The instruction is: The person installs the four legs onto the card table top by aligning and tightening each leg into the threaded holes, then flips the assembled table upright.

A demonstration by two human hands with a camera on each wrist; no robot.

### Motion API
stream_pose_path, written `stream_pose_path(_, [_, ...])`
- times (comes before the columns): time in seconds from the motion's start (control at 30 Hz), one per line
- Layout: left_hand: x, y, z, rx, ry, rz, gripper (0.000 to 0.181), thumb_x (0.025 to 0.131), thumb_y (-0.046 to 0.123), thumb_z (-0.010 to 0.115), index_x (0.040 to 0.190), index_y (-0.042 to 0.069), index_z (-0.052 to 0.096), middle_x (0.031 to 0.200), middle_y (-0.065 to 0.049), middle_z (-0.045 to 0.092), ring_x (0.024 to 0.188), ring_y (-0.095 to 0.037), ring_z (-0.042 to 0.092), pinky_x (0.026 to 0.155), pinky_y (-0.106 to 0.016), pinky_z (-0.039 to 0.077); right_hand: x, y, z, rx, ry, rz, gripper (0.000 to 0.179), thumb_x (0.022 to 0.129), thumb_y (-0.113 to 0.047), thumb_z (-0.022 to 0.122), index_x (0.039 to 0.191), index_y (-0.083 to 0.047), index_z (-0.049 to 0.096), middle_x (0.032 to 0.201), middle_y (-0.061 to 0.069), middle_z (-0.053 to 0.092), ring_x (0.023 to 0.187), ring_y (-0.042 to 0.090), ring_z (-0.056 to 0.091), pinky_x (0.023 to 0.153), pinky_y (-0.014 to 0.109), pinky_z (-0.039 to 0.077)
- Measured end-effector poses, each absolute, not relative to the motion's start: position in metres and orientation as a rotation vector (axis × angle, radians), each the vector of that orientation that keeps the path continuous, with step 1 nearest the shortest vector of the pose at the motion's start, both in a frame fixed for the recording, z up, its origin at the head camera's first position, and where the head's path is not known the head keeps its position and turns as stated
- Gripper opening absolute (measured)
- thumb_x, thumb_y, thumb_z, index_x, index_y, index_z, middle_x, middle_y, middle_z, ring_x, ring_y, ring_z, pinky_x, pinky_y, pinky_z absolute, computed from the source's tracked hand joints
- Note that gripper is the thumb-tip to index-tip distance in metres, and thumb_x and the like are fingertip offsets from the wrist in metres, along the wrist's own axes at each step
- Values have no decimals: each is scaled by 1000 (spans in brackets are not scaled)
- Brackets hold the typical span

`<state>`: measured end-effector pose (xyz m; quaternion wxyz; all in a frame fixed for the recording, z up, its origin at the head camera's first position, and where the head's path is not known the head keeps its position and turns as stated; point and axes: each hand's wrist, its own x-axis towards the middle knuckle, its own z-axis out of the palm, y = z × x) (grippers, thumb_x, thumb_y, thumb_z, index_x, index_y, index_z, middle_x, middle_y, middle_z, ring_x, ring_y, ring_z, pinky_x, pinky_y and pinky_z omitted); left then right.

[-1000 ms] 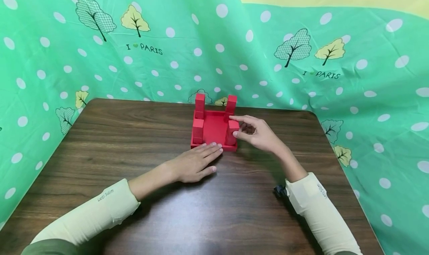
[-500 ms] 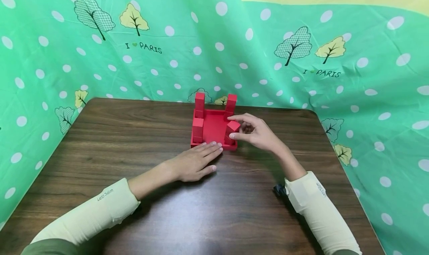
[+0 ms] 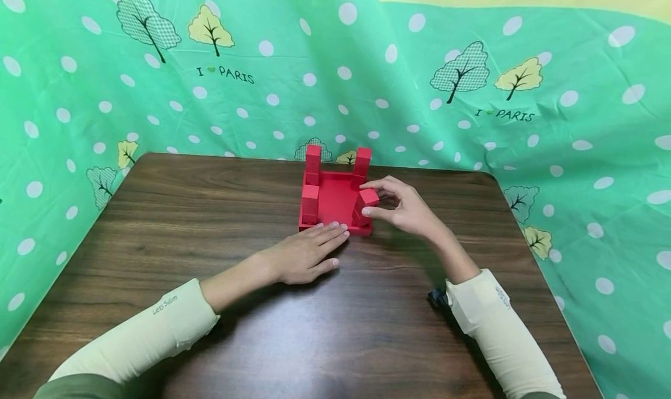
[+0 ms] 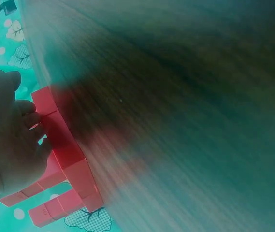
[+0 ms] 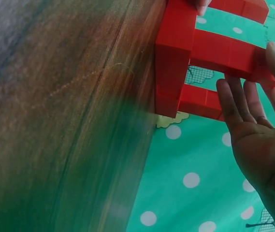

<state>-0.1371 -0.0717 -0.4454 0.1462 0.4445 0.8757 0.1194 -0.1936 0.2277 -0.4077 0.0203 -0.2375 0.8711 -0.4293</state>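
Observation:
A shallow red tray [image 3: 335, 200] lies on the table with a post of stacked red blocks at each corner. My left hand [image 3: 306, 257] rests against the tray's near edge, fingers straight. At the near right post, my right hand [image 3: 402, 205] pinches the top red block [image 3: 368, 197] between thumb and fingers. This block sits twisted and leaning a little to the right; the right wrist view shows the fingers around the upper end of its post [image 5: 226, 52]. The near left post [image 3: 310, 204] and far left post [image 3: 313, 165] stand upright. The far right post [image 3: 362, 166] is partly hidden below by my fingers.
The dark wood-grain table [image 3: 251, 195] extends around the tray. Behind it hangs a green cloth [image 3: 293, 55] with white dots and printed trees. Pale sleeves [image 3: 141, 329] cover both forearms, and a small black object [image 3: 437, 298] is at the right cuff.
The top block of the near right post has turned and shifted slightly to the right in my right hand's pinch. My left hand has stayed in place.

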Motion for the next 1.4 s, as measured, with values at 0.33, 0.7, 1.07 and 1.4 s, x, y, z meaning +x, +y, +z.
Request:
stream_pose_path(0.33, [-137,-73,-442,1275,2527,346,74,120,46,45,181,11,22,191,-7,19,179,-29,12,148,-50,14,-194,226,-407,-748,2759,-1308,48,95,-24,93,139,-14,78,126,5,79,102,22,74,87,22,63])
stream_pose_path(0.7, [-136,-74,-443,1257,2520,375,74,120,47,44,181,11,22,191,-7,18,180,-29,11,148,-50,13,-190,223,-411,-728,2775,-1327,46,96,-24,92,138,-12,77,122,8,83,104,23,77,94,43,69])
stream_pose_path(1.07, [-131,-78,-447,1170,2521,685,71,120,45,47,180,12,27,189,-7,26,178,-27,18,147,-52,19,-172,225,-422,-532,2688,-1492,72,100,-19,88,164,-15,56,150,15,72,133,36,73,115,58,62])
stream_pose_path(1.4, [-119,-91,-447,925,2504,1235,58,119,37,53,172,14,49,178,-5,50,167,-32,44,138,-62,37,-155,232,-424,-230,2583,-1786,56,115,-15,66,168,-4,50,165,24,60,151,38,63,117,18,56])
